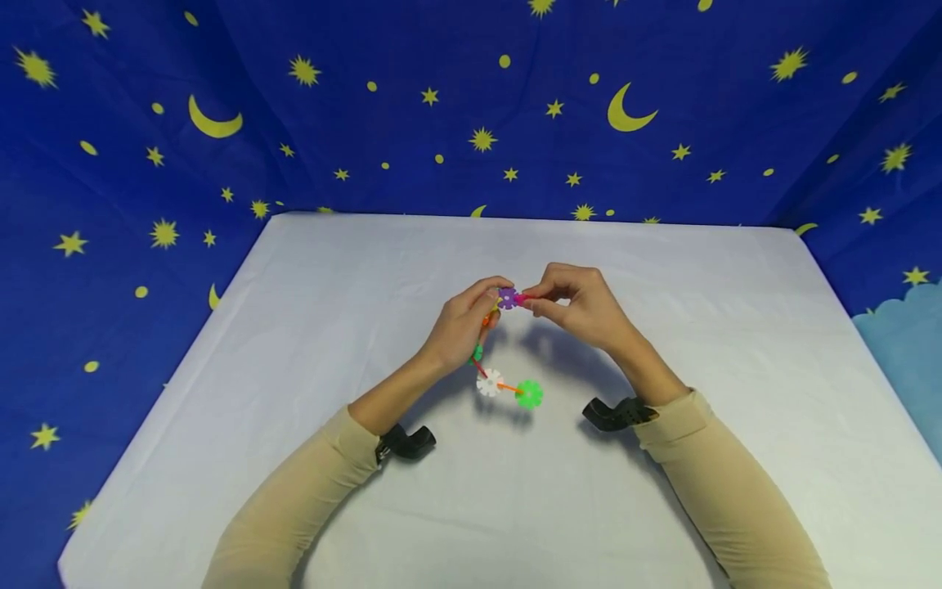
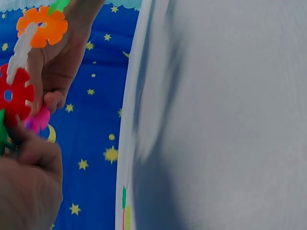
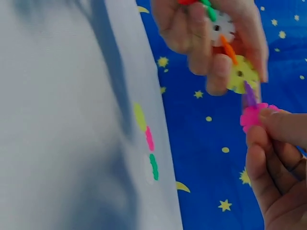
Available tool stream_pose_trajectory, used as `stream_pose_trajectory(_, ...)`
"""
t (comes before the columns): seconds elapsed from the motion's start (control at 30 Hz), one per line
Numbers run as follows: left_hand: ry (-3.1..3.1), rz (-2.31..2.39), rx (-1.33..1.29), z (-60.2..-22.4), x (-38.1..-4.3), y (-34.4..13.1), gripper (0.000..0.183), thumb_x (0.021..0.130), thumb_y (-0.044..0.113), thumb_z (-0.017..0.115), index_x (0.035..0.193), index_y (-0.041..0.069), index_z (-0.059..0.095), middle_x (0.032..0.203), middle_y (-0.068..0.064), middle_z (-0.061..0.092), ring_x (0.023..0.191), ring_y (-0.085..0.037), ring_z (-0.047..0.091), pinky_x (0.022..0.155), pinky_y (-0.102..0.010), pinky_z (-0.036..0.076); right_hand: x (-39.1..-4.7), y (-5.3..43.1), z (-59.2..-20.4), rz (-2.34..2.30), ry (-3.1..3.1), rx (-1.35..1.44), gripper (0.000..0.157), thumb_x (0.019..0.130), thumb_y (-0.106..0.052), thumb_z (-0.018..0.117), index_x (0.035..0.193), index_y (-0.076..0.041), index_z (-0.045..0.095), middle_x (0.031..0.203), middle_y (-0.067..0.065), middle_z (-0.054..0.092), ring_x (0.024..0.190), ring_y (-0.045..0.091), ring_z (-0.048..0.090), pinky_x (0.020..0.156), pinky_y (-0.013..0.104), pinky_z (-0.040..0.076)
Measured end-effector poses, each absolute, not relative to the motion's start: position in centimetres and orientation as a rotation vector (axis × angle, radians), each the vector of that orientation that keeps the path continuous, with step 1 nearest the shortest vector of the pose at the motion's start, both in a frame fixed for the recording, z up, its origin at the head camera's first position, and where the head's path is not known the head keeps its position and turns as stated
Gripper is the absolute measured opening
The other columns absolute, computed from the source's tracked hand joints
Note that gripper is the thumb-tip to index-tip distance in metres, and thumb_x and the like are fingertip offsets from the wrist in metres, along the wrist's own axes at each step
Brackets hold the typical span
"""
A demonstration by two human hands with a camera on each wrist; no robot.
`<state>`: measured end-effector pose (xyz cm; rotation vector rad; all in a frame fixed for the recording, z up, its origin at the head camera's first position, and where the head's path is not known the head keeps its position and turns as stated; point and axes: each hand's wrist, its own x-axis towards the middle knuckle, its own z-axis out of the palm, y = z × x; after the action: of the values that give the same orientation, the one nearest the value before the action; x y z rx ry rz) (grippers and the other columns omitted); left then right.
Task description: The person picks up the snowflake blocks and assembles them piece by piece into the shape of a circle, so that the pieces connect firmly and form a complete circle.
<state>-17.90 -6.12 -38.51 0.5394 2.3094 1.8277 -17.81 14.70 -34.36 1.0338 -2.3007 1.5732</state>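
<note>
A chain of slotted plastic snowflake discs hangs between the two hands, above the table. My left hand (image 1: 458, 334) grips its upper part, with a purple disc (image 1: 508, 298) at the fingertips. Between thumb and fingers, my right hand (image 1: 585, 307) pinches a pink disc (image 3: 249, 118), which meets the purple disc's edge. A yellow disc (image 3: 236, 85) sits on the purple one's other side, by the left fingers. Below the left hand dangle a red disc (image 2: 20, 103), a white disc (image 1: 487, 384) and a bright green end disc (image 1: 529, 394). The left fingers hide some links.
In the right wrist view, yellow (image 3: 139, 116), pink (image 3: 149, 139) and green (image 3: 153, 167) shapes show on the white table (image 1: 331, 327) near its edge. A blue star-and-moon cloth (image 1: 412, 123) surrounds the table's back and sides. Black wrist mounts (image 1: 408, 442) jut out below both sleeves.
</note>
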Motion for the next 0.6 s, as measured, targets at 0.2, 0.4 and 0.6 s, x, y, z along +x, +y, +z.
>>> stream_pose_trajectory(0.2, 2.317, 1.844, 0.569, -38.31, -17.85, -6.26, 0.03, 0.105, 0.029, 0.038, 0.127, 0.02, 0.057, 0.078, -0.016, 0.054, 0.047, -0.02, 0.041, 0.04, -0.028, 0.033, -17.65, 14.0, -34.47, 1.449, -2.25, 1.043, 0.013, 0.077, 0.015, 0.071, 0.083, 0.004, 0.071, 0.076, 0.014, 0.063, 0.069, 0.024, 0.064, 0.063, 0.032, 0.055)
stream_pose_trajectory(0.4, 2.31, 1.865, 0.551, -38.57, -18.43, -6.42, 0.031, 0.102, 0.031, 0.047, 0.129, 0.019, 0.055, 0.091, -0.011, 0.067, 0.048, -0.023, 0.048, 0.041, -0.029, 0.04, -17.48, 13.87, -33.95, 1.396, -2.267, 1.047, 0.013, 0.078, 0.013, 0.072, 0.087, 0.003, 0.071, 0.078, 0.013, 0.062, 0.071, 0.024, 0.063, 0.065, 0.034, 0.054)
stream_pose_trajectory(0.6, 2.309, 1.857, 0.552, -38.45, -18.5, -6.57, 0.031, 0.101, 0.029, 0.049, 0.129, 0.019, 0.057, 0.091, -0.01, 0.068, 0.045, -0.024, 0.049, 0.039, -0.032, 0.042, -17.37, 13.8, -33.93, 1.445, -2.319, 1.051, 0.012, 0.082, 0.011, 0.07, 0.091, 0.003, 0.071, 0.082, 0.014, 0.064, 0.073, 0.025, 0.063, 0.068, 0.034, 0.054)
